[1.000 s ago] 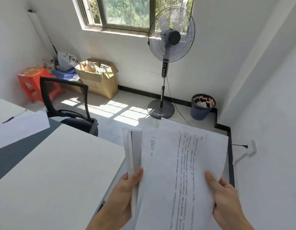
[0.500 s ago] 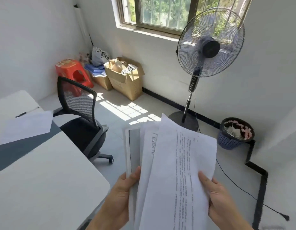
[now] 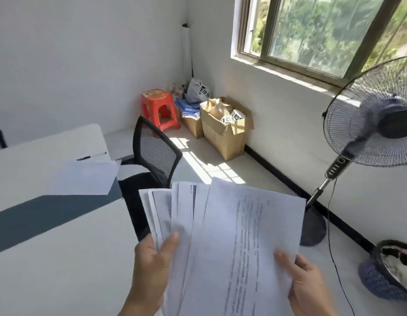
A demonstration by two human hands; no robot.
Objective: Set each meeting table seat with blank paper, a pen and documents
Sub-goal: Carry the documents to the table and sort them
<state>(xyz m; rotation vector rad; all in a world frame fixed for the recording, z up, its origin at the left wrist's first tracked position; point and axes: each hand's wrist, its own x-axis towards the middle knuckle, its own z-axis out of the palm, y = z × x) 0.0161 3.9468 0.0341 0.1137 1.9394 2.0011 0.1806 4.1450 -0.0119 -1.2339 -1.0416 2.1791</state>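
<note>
Near the bottom of the view, both hands hold a fan of documents (image 3: 183, 215) just off the right end of the table (image 3: 49, 258). The left hand (image 3: 152, 263) grips the left sheets of the fan, thumb pressed over their face and fingers hidden behind. The right hand (image 3: 309, 283) pinches the lower right edge of the front printed sheet (image 3: 243, 247), thumb on top. This sheet overlaps the others, and its lines of text are too blurred to read.

Farther left on the table, a blank paper (image 3: 84, 179) lies flat, well apart from the hands, its near edge meeting a dark grey band in the white top. A pen (image 3: 90, 156) lies just beyond it, towards the far edge.

A black mesh chair (image 3: 155, 153) stands at the right end of the table, beside a sunlit patch of floor. Far off in the corner sit a red stool (image 3: 159, 110), cardboard boxes (image 3: 225, 135) and a bag (image 3: 196, 91). A window (image 3: 312, 30) is set in the right wall. Below it stands a pedestal fan (image 3: 380, 124), with a dark waste basket (image 3: 389, 270) on the floor at near right.
</note>
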